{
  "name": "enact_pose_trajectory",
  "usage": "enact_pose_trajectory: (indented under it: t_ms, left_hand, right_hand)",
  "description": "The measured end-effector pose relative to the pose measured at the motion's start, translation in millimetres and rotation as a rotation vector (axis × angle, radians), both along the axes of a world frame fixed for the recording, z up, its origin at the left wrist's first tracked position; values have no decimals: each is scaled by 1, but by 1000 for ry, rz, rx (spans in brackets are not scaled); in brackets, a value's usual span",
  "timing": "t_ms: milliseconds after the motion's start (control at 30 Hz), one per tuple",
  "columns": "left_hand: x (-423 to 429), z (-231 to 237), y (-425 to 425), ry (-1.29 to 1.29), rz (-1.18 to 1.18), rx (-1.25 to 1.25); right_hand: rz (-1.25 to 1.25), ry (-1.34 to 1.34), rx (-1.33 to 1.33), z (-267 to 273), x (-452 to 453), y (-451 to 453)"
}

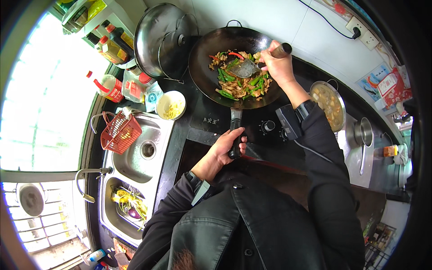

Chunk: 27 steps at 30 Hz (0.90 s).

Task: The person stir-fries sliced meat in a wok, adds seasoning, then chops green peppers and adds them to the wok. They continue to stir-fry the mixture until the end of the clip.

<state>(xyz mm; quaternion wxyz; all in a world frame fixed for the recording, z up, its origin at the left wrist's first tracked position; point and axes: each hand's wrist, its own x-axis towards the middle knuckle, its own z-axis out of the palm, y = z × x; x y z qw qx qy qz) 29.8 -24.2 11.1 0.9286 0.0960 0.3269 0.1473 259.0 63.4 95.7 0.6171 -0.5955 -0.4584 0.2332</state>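
My left hand (225,147) is wrapped around the black handle (235,135) of a large dark wok (206,72) on the stove. In my right hand (277,65) is a metal wok spatula (245,69), gripped by its brown handle, which rises above my fist. The spatula's blade rests among sliced meat and green peppers (227,76) in the wok, with a strip of red pepper (236,55) near the far side. Part of the wok's right rim is hidden behind my right hand and forearm.
A pan of soup or stew (326,103) stands to the right, with a small saucepan (363,132) beyond. Left are a large metal lid (162,37), a bowl of chopped garlic (171,105), sauce bottles (118,38), a red basket (120,133) and a double sink (158,135). Stove knobs (269,126) sit in front.
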Motion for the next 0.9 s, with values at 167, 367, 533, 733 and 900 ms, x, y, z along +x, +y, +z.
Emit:
enact_pose_trajectory:
  t_ms: [167, 367, 533, 733, 900]
  left_hand:
    - [1, 0, 0, 40, -19, 52]
    - [-3, -3, 3, -65, 2, -28]
    - [-3, -8, 5, -71, 21, -45]
    - [-3, -7, 3, -113, 26, -68]
    - [-4, -7, 1, -108, 26, -52]
  right_hand:
    - [-77, -7, -25, -5, -13, 13]
    - [6, -76, -59, 41, 11, 12]
    - [118, -412, -271, 92, 40, -12]
    - [217, -420, -383, 103, 33, -16]
    - [120, -109, -212, 58, 11, -7]
